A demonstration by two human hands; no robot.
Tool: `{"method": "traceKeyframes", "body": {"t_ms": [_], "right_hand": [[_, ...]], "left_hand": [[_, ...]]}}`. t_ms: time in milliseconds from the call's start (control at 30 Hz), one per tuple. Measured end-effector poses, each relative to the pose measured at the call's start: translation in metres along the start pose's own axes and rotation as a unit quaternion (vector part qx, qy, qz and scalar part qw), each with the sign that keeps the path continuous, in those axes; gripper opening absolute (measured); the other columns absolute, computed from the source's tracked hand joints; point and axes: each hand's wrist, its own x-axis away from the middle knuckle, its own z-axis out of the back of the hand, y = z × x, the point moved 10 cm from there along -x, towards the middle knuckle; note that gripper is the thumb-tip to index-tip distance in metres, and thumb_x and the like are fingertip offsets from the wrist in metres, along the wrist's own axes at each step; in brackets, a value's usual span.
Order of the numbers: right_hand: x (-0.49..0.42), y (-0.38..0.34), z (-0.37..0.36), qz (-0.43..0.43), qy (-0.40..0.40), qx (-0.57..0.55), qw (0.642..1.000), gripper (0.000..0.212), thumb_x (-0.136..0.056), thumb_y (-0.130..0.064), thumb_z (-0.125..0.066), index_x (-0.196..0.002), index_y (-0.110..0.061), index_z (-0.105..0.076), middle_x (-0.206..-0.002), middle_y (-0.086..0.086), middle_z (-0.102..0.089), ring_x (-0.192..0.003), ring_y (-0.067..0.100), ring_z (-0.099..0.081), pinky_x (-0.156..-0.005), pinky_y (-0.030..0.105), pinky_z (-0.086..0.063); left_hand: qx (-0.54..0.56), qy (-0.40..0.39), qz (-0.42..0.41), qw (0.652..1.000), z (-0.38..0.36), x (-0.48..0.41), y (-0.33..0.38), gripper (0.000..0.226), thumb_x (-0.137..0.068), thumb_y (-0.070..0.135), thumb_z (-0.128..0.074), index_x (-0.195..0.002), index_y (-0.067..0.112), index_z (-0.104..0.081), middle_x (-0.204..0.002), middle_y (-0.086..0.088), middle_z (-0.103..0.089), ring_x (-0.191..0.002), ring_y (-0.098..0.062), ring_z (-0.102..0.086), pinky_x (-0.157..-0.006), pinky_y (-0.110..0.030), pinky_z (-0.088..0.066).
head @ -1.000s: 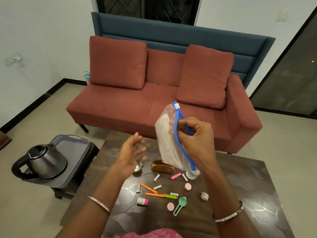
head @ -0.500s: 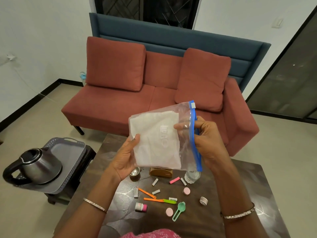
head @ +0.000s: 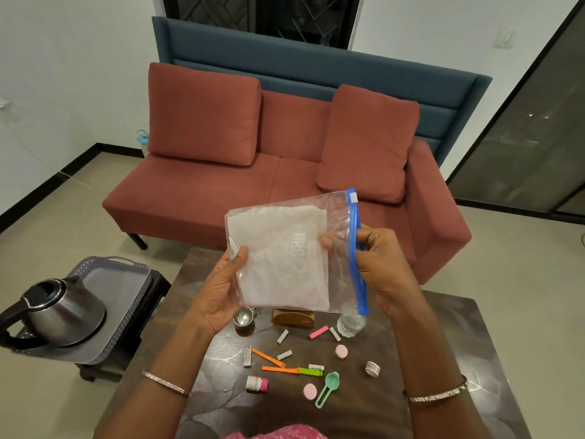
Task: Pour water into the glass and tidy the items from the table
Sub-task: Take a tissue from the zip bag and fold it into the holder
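Clear bag [head: 285,258] with blue zip strip [head: 357,255], rust-red sofa [head: 285,153], dark marbled table [head: 443,343], steel kettle [head: 63,308].

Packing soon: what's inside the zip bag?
Folded white paper-like sheets fill the zip bag, held by left hand and right hand. Anything between the sheets is hidden.

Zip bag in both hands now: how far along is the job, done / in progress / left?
Done: hard to say; the glass looks clear, and I cannot tell if it holds water. In hand: left hand and right hand hold the zip bag above the table. Left: the clips, caps and green scoop still lie scattered; the kettle sits on its tray.
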Motion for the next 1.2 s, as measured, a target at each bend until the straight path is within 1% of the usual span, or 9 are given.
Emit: {"method": "traceKeyframes", "body": {"t_ms": [200, 367, 467, 567, 733, 900, 1033, 1133, 1200], "right_hand": [[-0.003, 0.000, -0.002, -0.009, 0.042, 0.013, 0.999, 0.011, -0.066, -0.018, -0.088, -0.074, -0.017, -0.080, -0.082, -0.005, -0.078, -0.080, 0.005, -0.074, -0.064, 0.012, -0.055], [-0.006, 0.001, -0.006, -0.008, 0.066, 0.034, 0.997, 0.016, -0.063, -0.020, -0.091, -0.060, -0.028, -0.077, -0.076, -0.009, -0.077, -0.072, 0.007, -0.073, -0.056, 0.014, -0.054], [-0.009, 0.006, -0.005, -0.016, 0.084, 0.044, 0.995, 0.014, -0.063, -0.022, -0.091, -0.065, -0.023, -0.077, -0.077, -0.008, -0.077, -0.069, 0.009, -0.074, -0.055, 0.018, -0.056], [-0.011, 0.005, -0.003, -0.004, 0.108, 0.065, 0.992, 0.019, -0.062, -0.029, -0.091, -0.070, -0.023, -0.075, -0.076, -0.010, -0.076, -0.068, 0.005, -0.072, -0.054, 0.017, -0.055], [-0.012, -0.002, -0.013, 0.011, 0.099, 0.043, 0.994, 0.014, -0.052, -0.045, -0.082, -0.055, -0.036, -0.070, -0.064, -0.017, -0.071, -0.057, 0.000, -0.068, -0.046, 0.010, -0.048], [-0.014, 0.005, -0.021, -0.020, 0.060, -0.023, 0.998, 0.011, -0.069, -0.027, -0.088, -0.070, -0.023, -0.078, -0.081, -0.005, -0.078, -0.071, 0.010, -0.075, -0.054, 0.017, -0.055], [-0.014, 0.006, -0.026, -0.038, 0.021, -0.062, 0.997, 0.017, -0.070, -0.026, -0.086, -0.086, -0.022, -0.080, -0.093, -0.003, -0.078, -0.083, 0.014, -0.075, -0.065, 0.025, -0.060], [-0.015, 0.008, -0.026, -0.045, 0.003, -0.072, 0.996, 0.018, -0.071, -0.027, -0.083, -0.089, -0.023, -0.080, -0.099, -0.002, -0.077, -0.089, 0.017, -0.075, -0.071, 0.034, -0.062], [-0.016, 0.009, -0.022, -0.041, 0.016, -0.070, 0.997, 0.012, -0.078, -0.022, -0.078, -0.089, -0.020, -0.079, -0.100, 0.000, -0.076, -0.090, 0.019, -0.074, -0.072, 0.036, -0.062]], "left_hand": [[0.007, -0.009, 0.004, 1.000, 0.000, -0.002, 0.000, 0.036, -0.091, 0.024, -0.059, -0.127, 0.021, -0.062, -0.135, -0.009, -0.059, -0.123, -0.029, -0.057, -0.091, -0.058, -0.051], [0.004, -0.003, 0.004, 1.000, 0.005, -0.003, 0.000, 0.041, -0.090, 0.024, -0.060, -0.131, 0.020, -0.058, -0.136, -0.008, -0.058, -0.123, -0.028, -0.057, -0.091, -0.057, -0.051], [0.000, 0.000, 0.004, 1.000, 0.009, -0.004, 0.000, 0.040, -0.090, 0.024, -0.061, -0.130, 0.020, -0.059, -0.136, -0.008, -0.058, -0.123, -0.029, -0.057, -0.091, -0.058, -0.051], [-0.001, 0.004, 0.010, 1.000, 0.012, -0.006, 0.000, 0.045, -0.089, 0.024, -0.063, -0.133, 0.019, -0.056, -0.136, -0.009, -0.058, -0.122, -0.029, -0.058, -0.088, -0.055, -0.052], [-0.018, 0.005, 0.002, 1.000, 0.015, -0.008, 0.005, 0.047, -0.090, 0.025, -0.060, -0.135, 0.017, -0.053, -0.137, -0.010, -0.057, -0.123, -0.030, -0.057, -0.090, -0.054, -0.052], [-0.023, 0.000, -0.010, 1.000, 0.016, -0.009, 0.011, 0.037, -0.094, 0.024, -0.058, -0.130, 0.019, -0.058, -0.136, -0.011, -0.058, -0.124, -0.030, -0.056, -0.093, -0.058, -0.049], [-0.001, 0.019, -0.003, 1.000, 0.023, -0.010, 0.008, 0.037, -0.095, 0.023, -0.058, -0.132, 0.017, -0.057, -0.136, -0.011, -0.057, -0.125, -0.030, -0.055, -0.093, -0.058, -0.049], [0.016, 0.037, 0.012, 0.999, 0.028, -0.009, 0.002, 0.040, -0.094, 0.024, -0.060, -0.133, 0.017, -0.056, -0.135, -0.011, -0.058, -0.123, -0.030, -0.057, -0.088, -0.055, -0.052], [0.021, 0.050, 0.021, 0.998, 0.032, -0.008, -0.001, 0.041, -0.093, 0.024, -0.061, -0.133, 0.018, -0.056, -0.134, -0.009, -0.060, -0.122, -0.030, -0.058, -0.088, -0.058, -0.051]]}}
